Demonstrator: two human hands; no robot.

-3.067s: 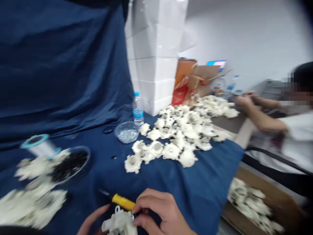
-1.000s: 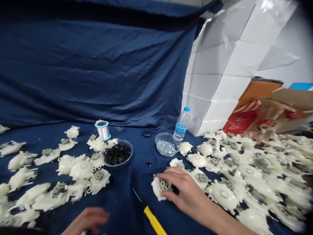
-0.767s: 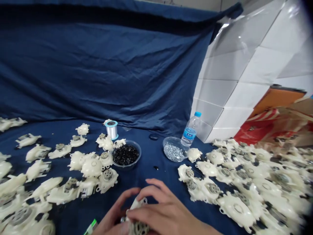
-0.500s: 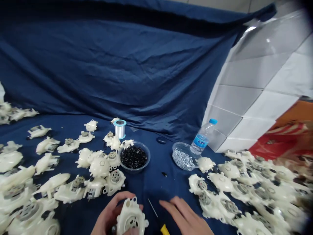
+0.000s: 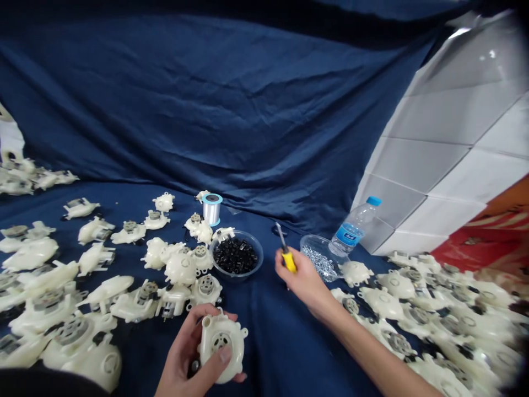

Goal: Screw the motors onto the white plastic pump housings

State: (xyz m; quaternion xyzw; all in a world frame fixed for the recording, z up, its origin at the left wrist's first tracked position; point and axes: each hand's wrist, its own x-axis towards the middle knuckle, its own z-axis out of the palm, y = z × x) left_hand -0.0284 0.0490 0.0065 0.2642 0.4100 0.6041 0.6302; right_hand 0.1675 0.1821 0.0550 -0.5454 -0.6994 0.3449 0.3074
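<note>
At the bottom centre my left hand [image 5: 194, 358] is closed around a cream plastic motor housing [image 5: 232, 337], its thumb pressed on the round vented face. My right hand [image 5: 301, 275] grips a screwdriver by its yellow handle [image 5: 288, 260], the metal shaft pointing up and away. It hovers just left of a clear bowl [image 5: 311, 240] of small silvery screws. To the left stands another clear bowl [image 5: 259, 263], filled with small black parts. One cream housing [image 5: 224, 235] leans on that bowl's rim.
Many cream housings [image 5: 181, 268] cover the left of the blue cloth, and more [image 5: 382, 303] crowd the right. A wire spool [image 5: 212, 210] stands behind the black parts. A water bottle [image 5: 351, 231] leans by the screw bowl. White boxes [image 5: 417, 165] are stacked at right.
My right hand has picked the screwdriver up off the cloth and moved forward toward the screw bowl. The left hand still holds the housing, now turned slightly. The view has shifted a little.
</note>
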